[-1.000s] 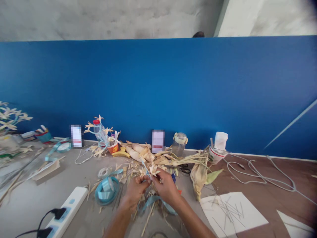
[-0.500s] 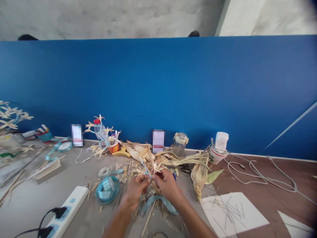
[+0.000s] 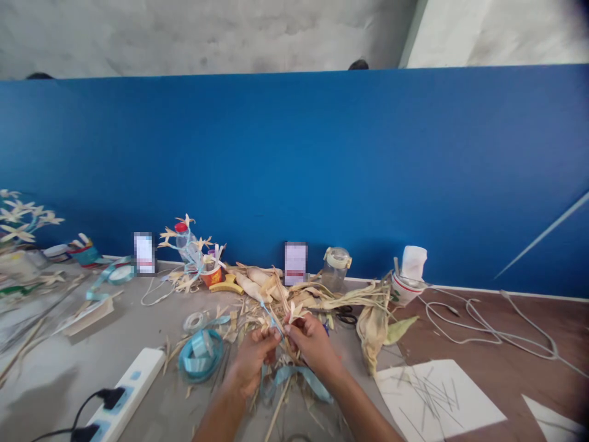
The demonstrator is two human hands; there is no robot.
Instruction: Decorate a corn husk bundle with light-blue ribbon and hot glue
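Observation:
My left hand [image 3: 251, 358] and my right hand [image 3: 311, 345] meet low in the middle of the table, both pinched closed on a small straw-coloured husk flower [image 3: 294, 310] on a thin stem wrapped in light blue ribbon [image 3: 271, 318]. The loose ribbon tail [image 3: 299, 374] curls on the table under my wrists. Around my hands lies a heap of dried corn husks [image 3: 322, 296] and husk scraps.
A blue ribbon roll [image 3: 200, 355] and a tape roll [image 3: 193, 320] lie left of my hands. A white power strip [image 3: 124, 393] sits at the lower left. Scissors [image 3: 343, 315], a jar [image 3: 335, 267], a paper cup [image 3: 404, 287], white cables [image 3: 478, 319] and paper with thin wires [image 3: 432, 399] are to the right. A blue partition [image 3: 322, 166] backs the table.
My hands have stayed together on the flower, shifting slightly up and right. The view has moved a little.

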